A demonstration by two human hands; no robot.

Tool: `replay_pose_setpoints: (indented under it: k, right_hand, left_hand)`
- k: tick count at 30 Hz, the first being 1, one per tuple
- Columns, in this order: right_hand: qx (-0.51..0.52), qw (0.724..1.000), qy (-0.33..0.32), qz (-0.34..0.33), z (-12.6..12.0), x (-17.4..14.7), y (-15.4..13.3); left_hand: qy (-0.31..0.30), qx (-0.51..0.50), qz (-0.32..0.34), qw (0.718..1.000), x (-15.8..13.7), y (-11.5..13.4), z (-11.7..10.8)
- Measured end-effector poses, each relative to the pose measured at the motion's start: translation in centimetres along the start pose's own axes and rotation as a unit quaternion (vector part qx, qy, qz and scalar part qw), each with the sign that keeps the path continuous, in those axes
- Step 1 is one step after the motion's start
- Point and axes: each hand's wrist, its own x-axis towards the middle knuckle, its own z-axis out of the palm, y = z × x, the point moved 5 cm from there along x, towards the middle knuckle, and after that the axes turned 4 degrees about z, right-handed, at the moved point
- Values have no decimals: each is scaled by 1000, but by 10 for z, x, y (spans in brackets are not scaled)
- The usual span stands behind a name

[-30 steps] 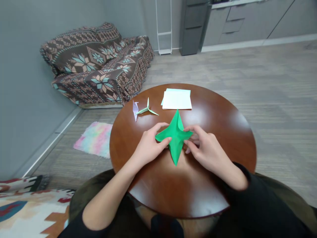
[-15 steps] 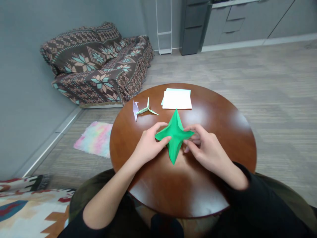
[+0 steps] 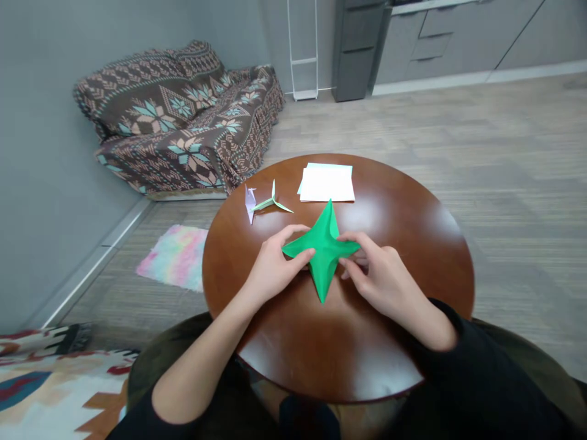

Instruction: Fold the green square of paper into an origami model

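A green folded paper star [image 3: 324,245] with pointed arms is held over the round brown table [image 3: 394,201]. My left hand [image 3: 279,260] grips its left side, thumb on top near the centre and the other fingers at the far edge, partly hidden. On the right arm of the star, my right hand [image 3: 376,263] pinches the paper between thumb and forefinger; its remaining fingers curl beneath. One point of the star faces away from me and another faces towards me.
Beyond the star lies a stack of paper sheets [image 3: 327,183]. A pale green folded paper piece [image 3: 274,200] and a lilac paper crane [image 3: 250,203] stand at the far left of the table. A patterned sofa [image 3: 183,122] and a pastel rug [image 3: 177,256] are to the left.
The green star has turned slightly, its far point shifting right, and its middle looks flatter and more spread. Both hands keep hold of it with little movement.
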Motion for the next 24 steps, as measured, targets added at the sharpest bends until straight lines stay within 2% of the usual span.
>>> replay_pose_setpoints:
  k: [3,6,9,18,24]
  right_hand:
    - [-16,1000,8,-3,-1,0,2]
    - [-33,999,13,-4,-1,0,3]
    - [-54,998,10,-12,1,0,2]
    - [-161,986,8,-26,3,-1,-7]
    - [-203,979,0,-35,6,-2,-15]
  left_hand:
    - [-21,60,34,997,-1,9,-1]
    - [-41,123,28,991,-3,13,-4]
    - [-37,162,31,986,-4,16,-6]
    - [-28,202,53,977,-7,22,5]
    - [-45,164,88,981,-10,24,17]
